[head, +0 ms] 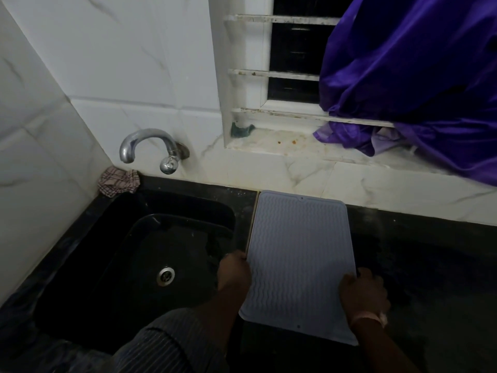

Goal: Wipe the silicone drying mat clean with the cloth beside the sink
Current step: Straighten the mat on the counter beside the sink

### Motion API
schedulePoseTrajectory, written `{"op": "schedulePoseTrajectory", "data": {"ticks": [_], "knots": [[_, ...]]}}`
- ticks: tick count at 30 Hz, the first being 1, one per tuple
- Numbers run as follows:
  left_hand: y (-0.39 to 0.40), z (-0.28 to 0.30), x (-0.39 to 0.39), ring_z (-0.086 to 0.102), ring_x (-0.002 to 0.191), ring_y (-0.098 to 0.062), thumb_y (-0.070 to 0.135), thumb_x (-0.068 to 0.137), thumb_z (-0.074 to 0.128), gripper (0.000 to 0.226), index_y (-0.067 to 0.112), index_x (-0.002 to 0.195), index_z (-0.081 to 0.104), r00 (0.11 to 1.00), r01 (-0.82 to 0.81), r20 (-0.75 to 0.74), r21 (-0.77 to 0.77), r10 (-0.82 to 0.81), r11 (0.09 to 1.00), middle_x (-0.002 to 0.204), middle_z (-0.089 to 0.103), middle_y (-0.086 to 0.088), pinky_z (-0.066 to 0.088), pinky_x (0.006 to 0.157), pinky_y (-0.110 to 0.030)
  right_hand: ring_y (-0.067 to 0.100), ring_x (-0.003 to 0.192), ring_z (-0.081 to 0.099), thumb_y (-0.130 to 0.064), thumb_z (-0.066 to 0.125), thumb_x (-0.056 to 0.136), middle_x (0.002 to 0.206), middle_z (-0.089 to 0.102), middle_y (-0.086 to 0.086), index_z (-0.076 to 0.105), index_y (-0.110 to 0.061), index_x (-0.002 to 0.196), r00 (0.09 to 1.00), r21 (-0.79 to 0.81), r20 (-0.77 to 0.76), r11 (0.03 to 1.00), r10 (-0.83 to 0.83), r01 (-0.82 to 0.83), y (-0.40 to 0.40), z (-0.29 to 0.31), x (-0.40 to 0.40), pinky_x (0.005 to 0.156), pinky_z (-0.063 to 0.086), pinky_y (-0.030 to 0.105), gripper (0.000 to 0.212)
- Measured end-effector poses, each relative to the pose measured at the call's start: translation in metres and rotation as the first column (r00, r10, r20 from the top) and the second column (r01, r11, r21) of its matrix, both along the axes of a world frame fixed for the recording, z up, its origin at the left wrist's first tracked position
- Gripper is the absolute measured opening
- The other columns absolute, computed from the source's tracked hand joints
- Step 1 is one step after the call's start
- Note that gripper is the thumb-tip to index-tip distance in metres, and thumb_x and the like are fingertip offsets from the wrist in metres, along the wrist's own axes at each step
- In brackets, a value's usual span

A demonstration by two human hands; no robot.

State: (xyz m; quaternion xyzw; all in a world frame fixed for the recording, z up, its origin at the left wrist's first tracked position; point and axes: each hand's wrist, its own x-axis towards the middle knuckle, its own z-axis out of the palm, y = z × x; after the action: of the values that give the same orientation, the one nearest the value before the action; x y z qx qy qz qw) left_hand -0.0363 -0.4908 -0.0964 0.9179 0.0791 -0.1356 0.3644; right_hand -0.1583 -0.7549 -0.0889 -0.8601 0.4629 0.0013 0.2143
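Observation:
A pale grey silicone drying mat (298,254) with wavy ridges lies on the dark countertop just right of the sink, its far end touching the tiled wall. My left hand (234,273) grips the mat's left edge near the sink rim. My right hand (363,294) grips its right edge. A crumpled checked cloth (118,181) sits in the back left corner behind the sink, under the tap, well away from both hands.
The black sink (129,254) with a metal drain (166,275) fills the left. A chrome tap (150,146) juts from the tiled wall. Purple fabric (416,84) hangs over the window sill (295,146) at right. The dark countertop (430,265) stretches right of the mat.

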Motion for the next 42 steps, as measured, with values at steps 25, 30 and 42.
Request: {"op": "schedulePoseTrajectory", "data": {"ticks": [25,30,42], "knots": [[-0.078,-0.012,0.108,0.062,0.083,-0.016,0.021,0.101,0.053,0.014,0.018,0.095,0.065,0.995,-0.057,0.088,0.141,0.045,0.988,0.093,0.065,-0.002,0.058,0.077,-0.039,0.045,0.109,0.060,-0.026,0.043,0.105,0.125,0.058,0.026,0.047,0.003,0.126,0.999,0.093,-0.003,0.995,-0.034,0.034,-0.070,-0.001,0.181,0.082,0.050,0.046,0.036],[-0.091,-0.005,0.108,0.066,0.095,-0.020,0.020,0.104,0.050,0.020,0.009,0.113,0.063,0.995,-0.066,-0.052,0.251,0.081,0.966,0.108,0.068,-0.009,0.058,0.081,-0.033,0.039,0.092,0.066,-0.025,0.039,0.106,0.109,0.066,0.023,0.043,-0.003,0.123,0.999,0.152,-0.021,0.988,0.024,-0.021,-0.068,0.000,0.171,0.072,0.049,0.041,0.028],[-0.085,0.004,0.123,0.067,0.100,-0.024,0.019,0.105,0.049,0.023,0.004,0.112,0.066,0.968,-0.112,-0.195,0.222,0.157,0.968,0.112,0.068,-0.013,0.056,0.080,-0.032,0.039,0.093,0.065,-0.022,0.039,0.107,0.110,0.064,0.026,0.045,0.000,0.119,0.993,0.178,0.118,0.984,-0.019,-0.003,-0.076,0.002,0.178,0.067,0.041,0.036,0.025]]}}
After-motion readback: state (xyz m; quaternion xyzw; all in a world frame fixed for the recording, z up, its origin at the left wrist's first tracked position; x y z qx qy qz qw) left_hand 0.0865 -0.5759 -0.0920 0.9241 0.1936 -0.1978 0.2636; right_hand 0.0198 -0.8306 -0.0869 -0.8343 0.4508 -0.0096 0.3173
